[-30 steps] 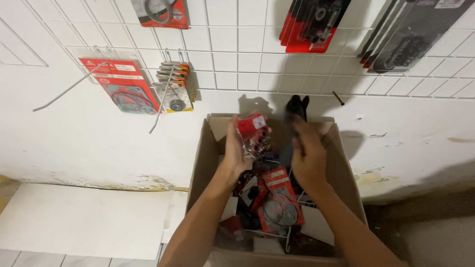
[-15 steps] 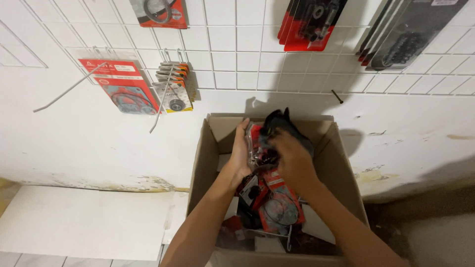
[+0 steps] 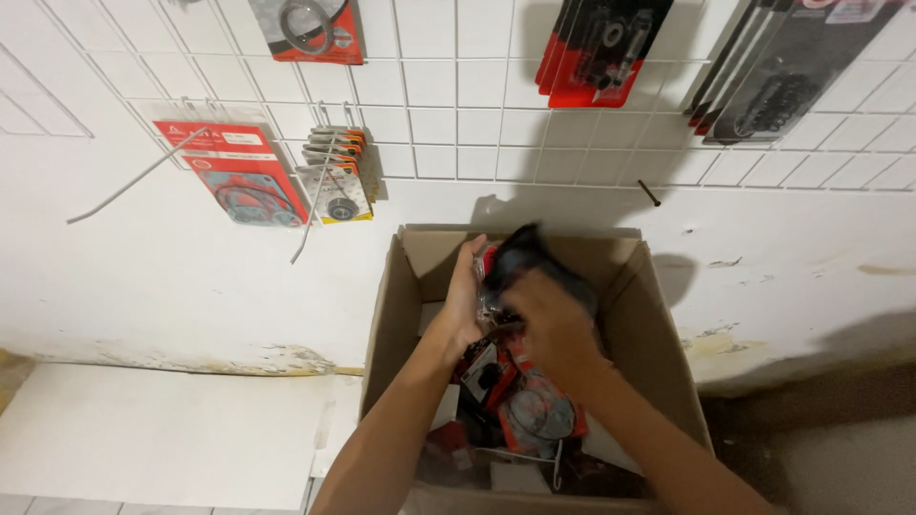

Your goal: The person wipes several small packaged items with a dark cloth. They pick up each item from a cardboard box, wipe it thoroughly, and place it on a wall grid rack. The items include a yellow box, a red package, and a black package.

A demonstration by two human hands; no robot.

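Looking down into an open cardboard box [image 3: 658, 329] set against a white wall, two bare hands work over its far end. On the wall's left, red packets [image 3: 246, 174] hang from a wire grid [image 3: 448, 105] beside an empty hook [image 3: 134, 177]. The left hand [image 3: 462, 303] cups a red-and-clear packet [image 3: 489, 272], fingers curled around it. The right hand [image 3: 551, 326], blurred, clasps a black item [image 3: 530, 256] against that packet. More red packets [image 3: 515, 401] fill the box below. This appears to be sorting stock; hanging a packet next would need one hand freed.
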